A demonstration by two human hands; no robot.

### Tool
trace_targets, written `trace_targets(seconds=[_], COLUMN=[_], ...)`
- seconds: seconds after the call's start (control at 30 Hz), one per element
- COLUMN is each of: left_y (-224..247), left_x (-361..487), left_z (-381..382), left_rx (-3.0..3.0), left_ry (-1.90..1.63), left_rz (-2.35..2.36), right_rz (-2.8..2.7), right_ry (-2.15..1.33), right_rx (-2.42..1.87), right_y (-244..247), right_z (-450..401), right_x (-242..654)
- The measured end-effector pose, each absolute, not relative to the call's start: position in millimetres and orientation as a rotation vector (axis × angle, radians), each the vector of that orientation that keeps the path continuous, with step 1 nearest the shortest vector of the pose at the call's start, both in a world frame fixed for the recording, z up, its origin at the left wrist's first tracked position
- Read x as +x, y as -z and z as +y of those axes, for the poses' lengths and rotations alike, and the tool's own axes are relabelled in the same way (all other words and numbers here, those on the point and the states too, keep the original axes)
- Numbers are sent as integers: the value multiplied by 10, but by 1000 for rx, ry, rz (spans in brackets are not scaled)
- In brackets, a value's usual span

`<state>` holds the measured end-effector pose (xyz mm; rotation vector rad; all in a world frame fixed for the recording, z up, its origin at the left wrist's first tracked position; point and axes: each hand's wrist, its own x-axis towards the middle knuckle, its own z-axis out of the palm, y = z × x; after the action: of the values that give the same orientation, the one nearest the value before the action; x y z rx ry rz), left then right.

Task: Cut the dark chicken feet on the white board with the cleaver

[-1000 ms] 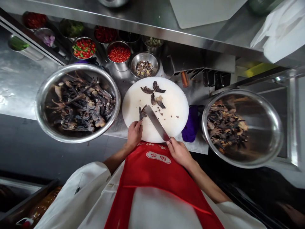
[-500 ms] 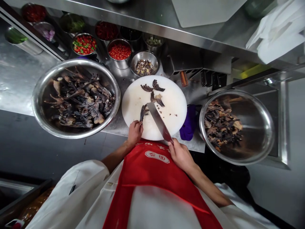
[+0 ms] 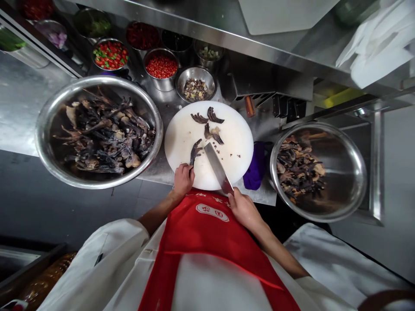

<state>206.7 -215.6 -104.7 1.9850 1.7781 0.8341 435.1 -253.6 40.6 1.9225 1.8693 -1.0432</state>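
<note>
My left hand (image 3: 183, 178) is closed around the lower end of a dark chicken foot (image 3: 195, 152), which lies on the round white cutting board (image 3: 177, 125) with its toes pointing away from me. In my right hand (image 3: 244, 207) is the handle of a cleaver (image 3: 218, 167). Its blade slants over the board to the right of the foot, the tip just apart from it. Farther up the board lie several dark cut pieces (image 3: 215, 115) and small crumbs.
A wide steel bowl (image 3: 40, 134) full of dark chicken feet stands left; another bowl (image 3: 352, 172) with cut pieces stands right. A purple cloth (image 3: 254, 168) lies beside the board. Behind are chopped-red-chilli pots (image 3: 161, 67), a small bowl (image 3: 196, 84) and a knife rack (image 3: 262, 97).
The cleaver's tip has shifted slightly right, away from the foot's toes. My left hand stays on the foot. More white fabric has come into view at the lower right.
</note>
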Motion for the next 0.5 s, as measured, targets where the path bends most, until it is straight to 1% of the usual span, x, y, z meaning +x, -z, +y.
trace_targets(seconds=[0.13, 0.23, 0.37, 0.5], left_y=[920, 790, 654, 557], left_x=[2028, 1942, 1794, 1741], left_z=[-2124, -2057, -1917, -1790], left_rx=[1919, 1697, 1206, 718], left_ry=[-707, -679, -826, -1034], left_rz=[1757, 1776, 1759, 1547], right_rz=[1877, 1890, 1866, 1836], right_ry=[1088, 1221, 1398, 1376], right_rx=[1996, 1953, 1932, 2124], right_y=[-428, -361, -211, -120], right_z=[-2544, -2564, -2540, -2460], right_x=[4398, 4448, 4493, 4504])
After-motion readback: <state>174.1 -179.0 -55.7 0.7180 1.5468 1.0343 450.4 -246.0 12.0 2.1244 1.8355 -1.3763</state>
